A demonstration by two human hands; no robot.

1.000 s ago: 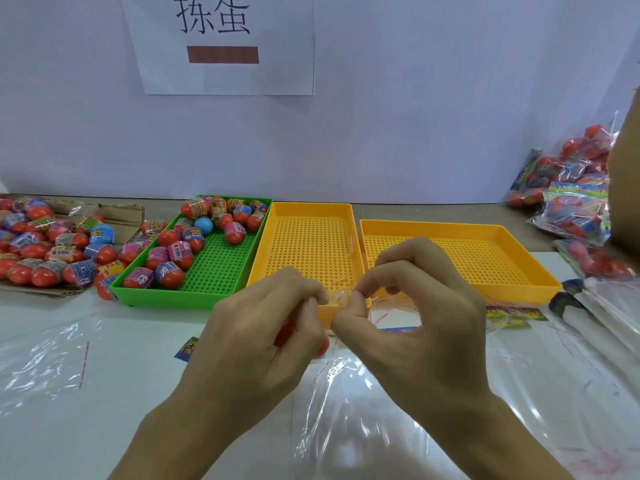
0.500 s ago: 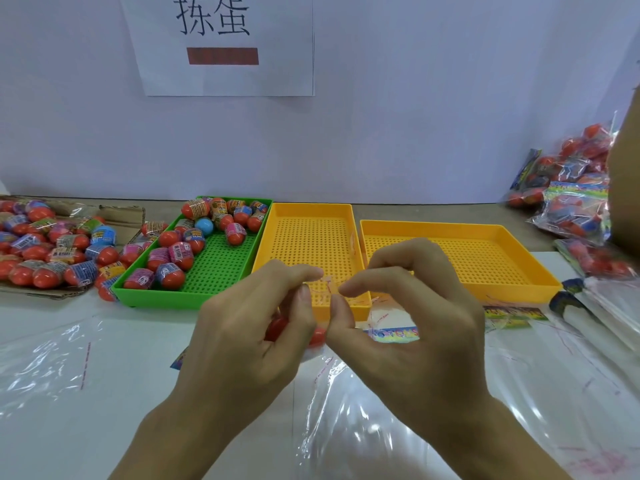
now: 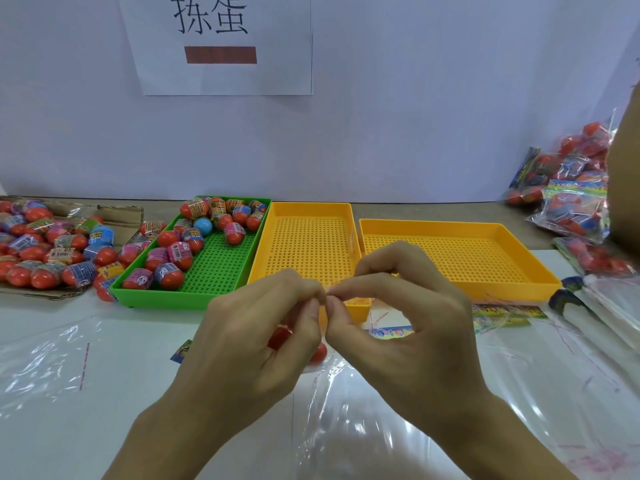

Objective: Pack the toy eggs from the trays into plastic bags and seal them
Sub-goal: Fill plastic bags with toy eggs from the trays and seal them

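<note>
Toy eggs [image 3: 173,258] lie at the back of the green tray [image 3: 221,271] toward the table's left edge; more, red, show behind the hands in a clear plastic bag [image 3: 332,372]. Left hand [image 3: 249,344] and right hand [image 3: 408,334] pinch the bag's top, thumbs and forefingers nearly touching, at the table's front middle.

Two bare forearms lead up from the near edge to the left hand [image 3: 242,344] and right hand [image 3: 408,337], with no sleeves, gloves, rings, watch or bracelets, and short, plain, unpainted fingernails.
</note>
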